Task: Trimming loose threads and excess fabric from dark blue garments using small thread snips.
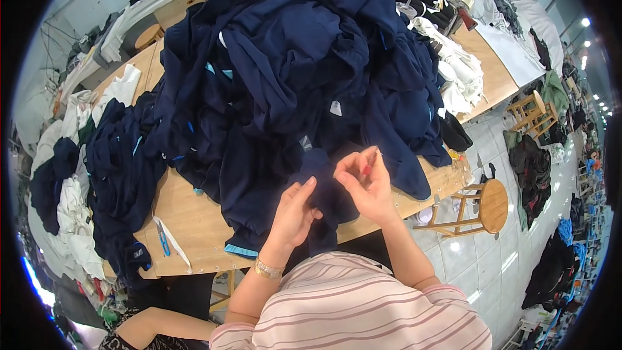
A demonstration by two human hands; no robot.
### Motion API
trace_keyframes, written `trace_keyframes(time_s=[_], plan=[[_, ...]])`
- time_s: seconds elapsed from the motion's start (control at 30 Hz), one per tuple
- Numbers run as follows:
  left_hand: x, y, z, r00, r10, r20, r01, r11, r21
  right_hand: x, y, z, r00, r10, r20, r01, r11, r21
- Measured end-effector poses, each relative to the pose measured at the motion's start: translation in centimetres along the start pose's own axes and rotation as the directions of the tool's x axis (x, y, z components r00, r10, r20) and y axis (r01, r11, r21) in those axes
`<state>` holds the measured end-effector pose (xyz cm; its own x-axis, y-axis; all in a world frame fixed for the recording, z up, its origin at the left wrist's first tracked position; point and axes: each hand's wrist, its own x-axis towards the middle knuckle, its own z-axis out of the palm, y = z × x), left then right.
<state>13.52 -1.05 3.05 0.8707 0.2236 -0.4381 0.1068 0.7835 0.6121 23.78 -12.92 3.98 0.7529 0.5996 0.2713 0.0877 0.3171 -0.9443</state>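
Observation:
A large heap of navy garments (291, 45) covers the middle of the wooden table in front of me. My left hand (293, 212) is at the near side of the heap, thumb apart from the fingers, over navy cloth; no grip on the cloth shows. Just right of it, my right hand (366, 185) is raised over the cloth with its fingers curled around a small red object (367, 170). Most of that object is hidden by the fingers, so its kind cannot be made out. A small white label (335, 108) shows among the dark folds.
Blue-handled snips (163, 241) and a white strip (176, 246) lie on the table at left. White cloth (457, 65) is bundled at far right. A wooden stool (492, 206) stands right of the table. Another person's arm (168, 324) appears at lower left.

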Motion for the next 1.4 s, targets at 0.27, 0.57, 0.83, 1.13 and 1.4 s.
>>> trace_keyframes(time_s=[0.27, 0.57, 0.83, 1.13, 1.4], plan=[[-0.1, 0.1, 0.6, 0.999, 0.027, 0.037, -0.013, 0.941, -0.339, -1.6, -1.4, -0.9, 0.987, 0.042, 0.154, -0.074, 0.975, 0.209], [0.1, 0.0, 0.2, 0.986, 0.154, 0.065, -0.13, 0.951, -0.28, -1.6, -0.5, -1.9, 0.991, 0.127, 0.04, -0.106, 0.935, -0.34], [0.0, 0.0, 0.8, 0.971, 0.237, 0.015, -0.227, 0.946, -0.229, -1.6, 0.6, -1.1, 0.956, -0.159, 0.245, 0.291, 0.445, -0.847], [-0.3, -0.1, 1.4, 0.969, 0.248, -0.004, -0.243, 0.946, -0.214, -1.2, 0.7, -0.7, 0.948, -0.186, 0.26, 0.308, 0.319, -0.896], [-0.4, -0.6, 1.5, 0.953, 0.302, -0.009, -0.3, 0.941, -0.156, -1.3, 0.4, -0.8, 0.946, -0.184, 0.268, 0.313, 0.293, -0.903]])
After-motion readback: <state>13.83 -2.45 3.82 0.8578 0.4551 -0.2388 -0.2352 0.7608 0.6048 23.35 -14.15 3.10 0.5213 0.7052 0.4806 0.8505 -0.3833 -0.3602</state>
